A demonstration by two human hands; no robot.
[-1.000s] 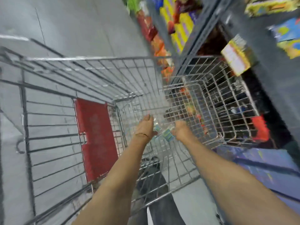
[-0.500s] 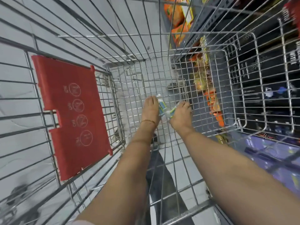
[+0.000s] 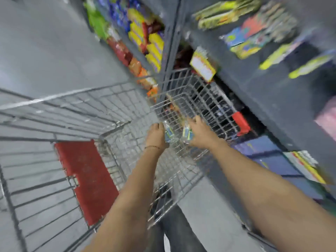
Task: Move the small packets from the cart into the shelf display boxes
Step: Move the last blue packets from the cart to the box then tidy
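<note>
Both my arms reach down into the wire shopping cart (image 3: 198,91). My left hand (image 3: 156,136) grips a small clear packet with a blue and green label (image 3: 169,134). My right hand (image 3: 201,134) grips a second small packet (image 3: 187,132) of the same kind. The two hands are close together, slightly apart, near the cart's far end. The whole picture is blurred by motion, so the packets' print is unreadable. The shelf display boxes (image 3: 202,65) sit on the grey shelving to the right of the cart.
A red fold-down seat flap (image 3: 85,177) stands at the cart's near end. Grey shelving (image 3: 254,79) with colourful snack packs (image 3: 152,48) runs along the right. A red cart corner bumper (image 3: 241,122) almost touches the shelf. Grey floor lies to the left.
The view has swung up and back from deep inside the cart. Both hands have risen slightly and drawn a little apart, each still holding its packet.
</note>
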